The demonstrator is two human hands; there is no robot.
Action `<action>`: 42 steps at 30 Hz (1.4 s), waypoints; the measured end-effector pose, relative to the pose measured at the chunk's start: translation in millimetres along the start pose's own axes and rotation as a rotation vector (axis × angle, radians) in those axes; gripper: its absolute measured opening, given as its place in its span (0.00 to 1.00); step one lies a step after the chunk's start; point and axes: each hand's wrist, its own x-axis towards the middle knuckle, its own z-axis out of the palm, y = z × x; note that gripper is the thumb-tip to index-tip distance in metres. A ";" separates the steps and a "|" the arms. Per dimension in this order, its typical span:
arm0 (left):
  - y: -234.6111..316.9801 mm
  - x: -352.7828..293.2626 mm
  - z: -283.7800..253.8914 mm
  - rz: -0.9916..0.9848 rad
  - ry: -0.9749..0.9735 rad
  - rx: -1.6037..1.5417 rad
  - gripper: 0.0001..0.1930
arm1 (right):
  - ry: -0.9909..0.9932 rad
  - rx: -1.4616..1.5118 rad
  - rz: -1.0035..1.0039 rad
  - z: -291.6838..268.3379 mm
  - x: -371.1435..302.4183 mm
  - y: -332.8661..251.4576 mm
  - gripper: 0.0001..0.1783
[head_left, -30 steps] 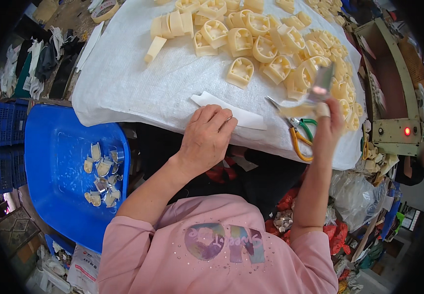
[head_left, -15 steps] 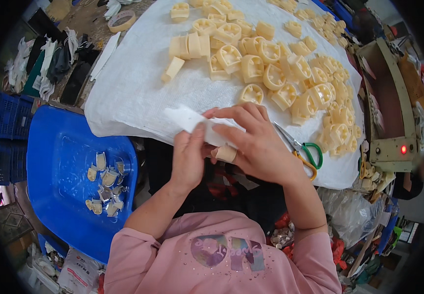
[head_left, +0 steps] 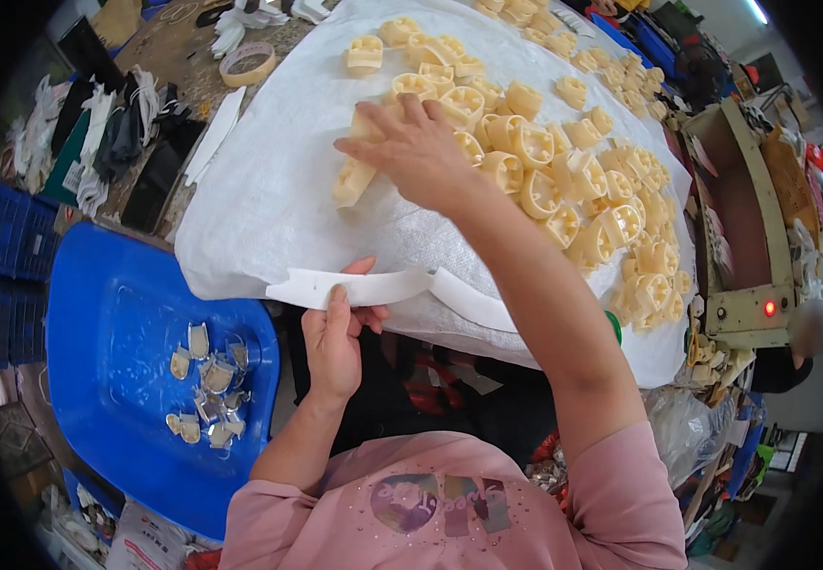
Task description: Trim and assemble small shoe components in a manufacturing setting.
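Observation:
My left hand (head_left: 335, 337) pinches a white strip (head_left: 383, 287) between thumb and fingers at the near edge of the cloth. The strip runs right across the cloth, kinks midway and passes behind my right forearm. My right hand (head_left: 407, 147) is stretched far forward, its fingers spread over some cream molded pieces (head_left: 354, 180) at the left side of the pile. Its fingertips seem to touch them, though the hand partly covers them. Many more hollow, rounded cream pieces (head_left: 535, 147) lie heaped to its right. Green-handled scissors (head_left: 613, 326) are mostly hidden by my right forearm.
White cloth (head_left: 240, 218) covers the work surface. At the left stands a blue tub (head_left: 107, 380) holding several small tan and clear pieces (head_left: 217, 380). A tape roll (head_left: 247, 65) sits at the far left. On the right is a metal box (head_left: 749, 304) with a lit red lamp.
My right hand has left the strip and reached forward to the cream pieces. The small tan piece between my hands is no longer seen there. The strip now lies stretched out, held by my left hand.

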 end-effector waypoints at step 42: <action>-10.8 54.2 42.1 0.143 -0.194 0.042 0.28 | 0.567 1.079 0.778 -38.6 -166.0 4.8 0.31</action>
